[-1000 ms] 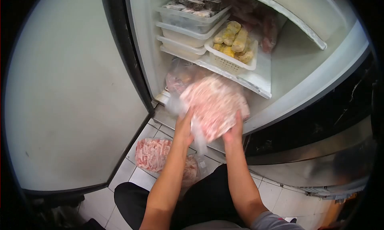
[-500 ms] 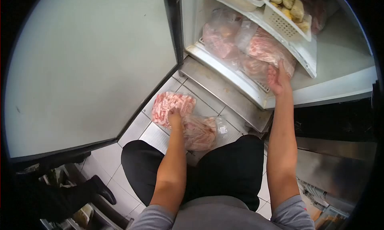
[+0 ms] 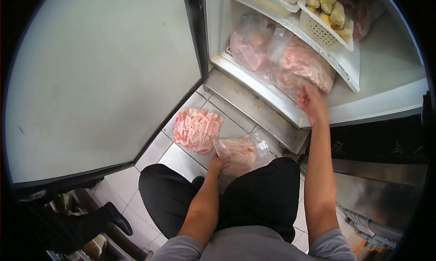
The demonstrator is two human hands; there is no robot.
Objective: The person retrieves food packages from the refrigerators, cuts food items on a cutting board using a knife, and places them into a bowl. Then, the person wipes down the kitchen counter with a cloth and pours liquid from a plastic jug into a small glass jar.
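On the floor tiles between my knees lies a clear plastic bag of pale meat [image 3: 238, 152]. My left hand [image 3: 217, 163] is closed at its near left edge, the fingers partly hidden. Just beyond it, a second bag of pink sliced meat [image 3: 197, 130] rests flat on the tiles. Inside the fridge, my right hand [image 3: 313, 105] is beside the lower front edge of a large bag of meat [image 3: 305, 61], its fingers loosely apart and holding nothing. Another bag of meat [image 3: 249, 45] sits to the left on the same fridge floor.
The fridge door [image 3: 104, 79] stands open on the left. Above the bags, a fridge shelf [image 3: 290, 22] carries a white basket [image 3: 320, 29] of yellowish wrapped pieces. A metal ledge [image 3: 254, 104] runs below the fridge. Another person's shoe [image 3: 119, 219] is at lower left.
My left hand has left the sliced-meat bag and moved nearer, to the edge of the pale-meat bag. My right hand has drawn back slightly from the large bag in the fridge.
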